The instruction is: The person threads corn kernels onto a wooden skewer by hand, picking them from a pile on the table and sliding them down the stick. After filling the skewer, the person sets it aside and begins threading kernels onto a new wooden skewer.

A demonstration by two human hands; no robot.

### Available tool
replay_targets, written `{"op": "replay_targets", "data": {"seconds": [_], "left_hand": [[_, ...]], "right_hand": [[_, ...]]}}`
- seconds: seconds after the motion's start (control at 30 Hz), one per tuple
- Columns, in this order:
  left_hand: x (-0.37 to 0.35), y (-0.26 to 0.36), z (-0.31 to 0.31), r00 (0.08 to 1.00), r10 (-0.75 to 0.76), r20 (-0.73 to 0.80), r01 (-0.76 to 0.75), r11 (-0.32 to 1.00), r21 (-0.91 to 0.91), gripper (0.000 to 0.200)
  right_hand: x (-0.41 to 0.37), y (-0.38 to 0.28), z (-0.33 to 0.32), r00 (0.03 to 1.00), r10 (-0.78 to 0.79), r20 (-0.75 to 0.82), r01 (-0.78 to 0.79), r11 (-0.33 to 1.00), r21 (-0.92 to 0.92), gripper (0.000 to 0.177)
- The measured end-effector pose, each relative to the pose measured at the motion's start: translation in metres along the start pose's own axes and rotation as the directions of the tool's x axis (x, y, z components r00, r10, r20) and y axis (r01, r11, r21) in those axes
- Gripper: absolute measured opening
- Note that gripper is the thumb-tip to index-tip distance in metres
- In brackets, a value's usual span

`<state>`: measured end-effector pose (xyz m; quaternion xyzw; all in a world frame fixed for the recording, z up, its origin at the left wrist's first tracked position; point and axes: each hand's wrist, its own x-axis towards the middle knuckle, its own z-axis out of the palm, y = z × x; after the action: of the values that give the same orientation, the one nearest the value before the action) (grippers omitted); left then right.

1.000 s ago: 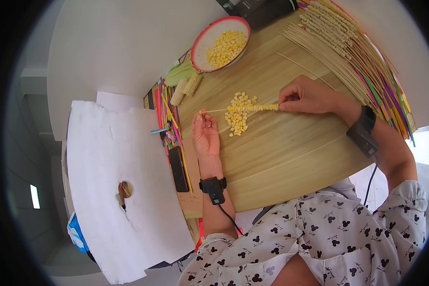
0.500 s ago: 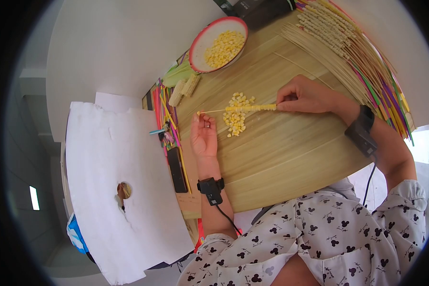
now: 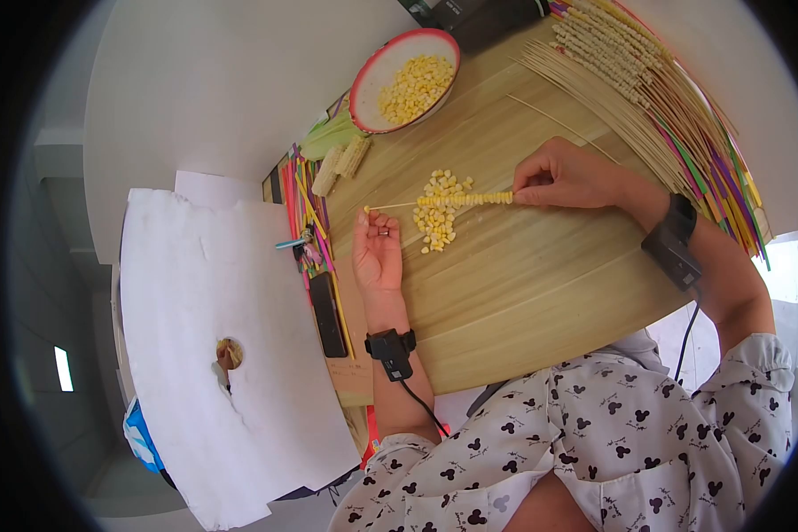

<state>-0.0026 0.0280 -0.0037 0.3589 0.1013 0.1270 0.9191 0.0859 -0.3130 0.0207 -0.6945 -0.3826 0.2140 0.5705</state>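
Note:
Between my two hands, a thin skewer [image 3: 402, 205] runs almost level above the table. Corn kernels [image 3: 465, 199] are packed in a row along its right part, while a bare stretch shows on the left. My right hand [image 3: 563, 177] pinches the skewer at the right end of the row. At the other end, my left hand [image 3: 379, 253], palm up, pinches a single corn kernel [image 3: 367, 209] at the skewer's tip. Beneath and around the skewer lies a small pile of loose kernels [image 3: 436, 232].
A red-rimmed bowl [image 3: 361, 110] of kernels stands at the back. Corn cobs [image 3: 340, 166] and a husk [image 3: 328, 137] lie left of it. Bare skewers [image 3: 585, 93] and filled skewers [image 3: 614, 55] cover the back right. Coloured sticks and a phone [image 3: 328, 315] line the left edge.
Both hands stay nearly in place, with the kernel still at the skewer's tip. The skewer's row of kernels looks slightly turned, and the view has shifted a little.

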Motion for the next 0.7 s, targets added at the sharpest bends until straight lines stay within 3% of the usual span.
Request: {"op": "replay_targets", "data": {"seconds": [0.7], "left_hand": [[0.002,-0.0022,-0.0023,1.0,-0.019,0.004,0.018,0.998,0.057,0.016]], "right_hand": [[-0.0004,-0.003,-0.0031,0.999,0.039,0.027,-0.04,0.999,0.029,0.017]]}}
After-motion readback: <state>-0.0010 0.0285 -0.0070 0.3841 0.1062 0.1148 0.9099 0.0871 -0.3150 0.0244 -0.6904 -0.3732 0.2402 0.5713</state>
